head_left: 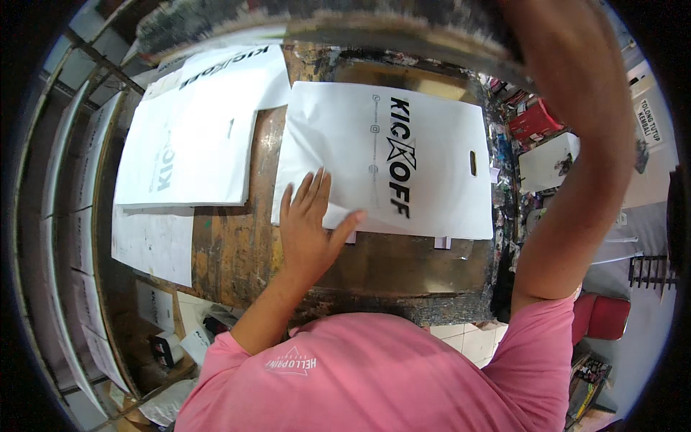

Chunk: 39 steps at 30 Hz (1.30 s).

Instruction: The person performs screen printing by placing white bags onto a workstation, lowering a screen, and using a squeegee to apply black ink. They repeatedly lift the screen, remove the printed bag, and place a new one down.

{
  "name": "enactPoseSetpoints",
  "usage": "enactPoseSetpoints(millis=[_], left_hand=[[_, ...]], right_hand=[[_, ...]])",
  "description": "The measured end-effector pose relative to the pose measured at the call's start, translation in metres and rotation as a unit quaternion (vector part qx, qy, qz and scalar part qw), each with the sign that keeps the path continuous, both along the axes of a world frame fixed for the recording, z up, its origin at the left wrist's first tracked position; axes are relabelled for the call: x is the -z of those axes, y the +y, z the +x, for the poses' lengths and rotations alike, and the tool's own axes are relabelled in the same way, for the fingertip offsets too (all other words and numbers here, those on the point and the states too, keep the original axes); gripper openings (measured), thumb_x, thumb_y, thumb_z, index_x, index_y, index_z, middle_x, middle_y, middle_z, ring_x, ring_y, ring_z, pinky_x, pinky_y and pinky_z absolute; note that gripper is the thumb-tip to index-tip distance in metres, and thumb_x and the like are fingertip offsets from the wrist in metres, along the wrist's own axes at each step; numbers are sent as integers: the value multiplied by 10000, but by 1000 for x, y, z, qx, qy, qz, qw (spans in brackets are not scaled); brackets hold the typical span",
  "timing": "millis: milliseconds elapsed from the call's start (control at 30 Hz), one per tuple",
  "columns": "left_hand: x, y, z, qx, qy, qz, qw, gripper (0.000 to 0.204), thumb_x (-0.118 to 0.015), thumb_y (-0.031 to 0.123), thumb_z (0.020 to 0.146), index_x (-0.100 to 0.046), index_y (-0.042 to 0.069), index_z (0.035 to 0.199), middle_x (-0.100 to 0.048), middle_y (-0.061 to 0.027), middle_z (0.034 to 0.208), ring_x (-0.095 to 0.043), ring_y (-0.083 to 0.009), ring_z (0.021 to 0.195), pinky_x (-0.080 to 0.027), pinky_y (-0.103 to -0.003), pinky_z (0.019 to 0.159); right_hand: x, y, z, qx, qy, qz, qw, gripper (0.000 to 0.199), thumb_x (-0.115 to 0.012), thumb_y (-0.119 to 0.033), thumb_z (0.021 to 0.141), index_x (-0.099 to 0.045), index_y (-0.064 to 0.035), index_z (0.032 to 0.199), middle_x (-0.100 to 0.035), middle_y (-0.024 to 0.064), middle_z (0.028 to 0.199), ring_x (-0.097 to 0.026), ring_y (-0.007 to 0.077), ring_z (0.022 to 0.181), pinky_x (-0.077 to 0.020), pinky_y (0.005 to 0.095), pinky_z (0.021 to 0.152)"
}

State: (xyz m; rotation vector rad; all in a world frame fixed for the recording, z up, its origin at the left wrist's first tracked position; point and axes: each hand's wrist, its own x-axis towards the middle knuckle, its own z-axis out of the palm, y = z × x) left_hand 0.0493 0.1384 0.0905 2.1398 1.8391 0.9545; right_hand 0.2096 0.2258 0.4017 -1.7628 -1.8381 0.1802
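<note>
Your left hand (pixel 308 223) lies flat with its fingers (pixel 311 189) spread wide, pressing the near edge of a white plastic bag (pixel 345 137) with black lettering and a cut-out handle slot. The bag lies flat on the paint-stained tabletop (pixel 237 252), reaching away from your fingertips toward the far side. Your thumb touches the bag's near corner, just beside small paper tabs (pixel 442 243) poking out from under its edge. To the left of your fingers, well apart, a stack of printed white bags (pixel 194 137) rests on the same tabletop. Your right arm (pixel 576 165) is raised to the screen frame (pixel 403 29) overhead; its fingers are out of view, so I cannot tell their grip.
</note>
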Motion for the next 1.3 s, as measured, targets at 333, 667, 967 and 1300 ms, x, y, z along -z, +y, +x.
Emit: enactPoseSetpoints(millis=[333, 667, 967, 1300], left_hand=[[-9, 11, -49, -150, -239, 53, 958, 408, -690, 66, 949, -644, 1, 1349, -722, -210, 1200, -681, -146, 907, -562, -274, 737], [-8, 18, -301, -171, -296, -32, 939, 623, -677, 6, 878, -525, 35, 1481, -656, -185, 1296, -678, -131, 762, -609, -285, 664], [-26, 96, -383, -363, 215, -6, 907, 877, -837, 430, 802, -465, 105, 1527, -677, -294, 1213, -558, -334, 1319, -526, -464, 992], [-14, -97, -51, 58, -842, -217, 491, 1004, -390, 801, 940, -239, 48, 1587, -411, -211, 1557, -406, -344, 1454, -339, -467, 1204]], right_hand=[[18, 21, 38, -79, -99, 109, 986, 394, -555, -369, 973, -668, -19, 1115, -662, 169, 1028, -624, 259, 978, -495, 396, 818], [57, 16, 52, -102, -223, 249, 937, 486, -528, -392, 1027, -670, 0, 1275, -679, 246, 1230, -663, 387, 1126, -491, 418, 991], [72, -5, 47, -89, -213, 271, 934, 447, -582, -308, 960, -613, -44, 1320, -686, 269, 961, -664, 422, 912, -488, 489, 834], [203, -108, 53, -228, -228, -109, 940, 435, -748, -270, 844, -679, -89, 1234, -618, 206, 1227, -535, 397, 1191, -418, 526, 1010]])
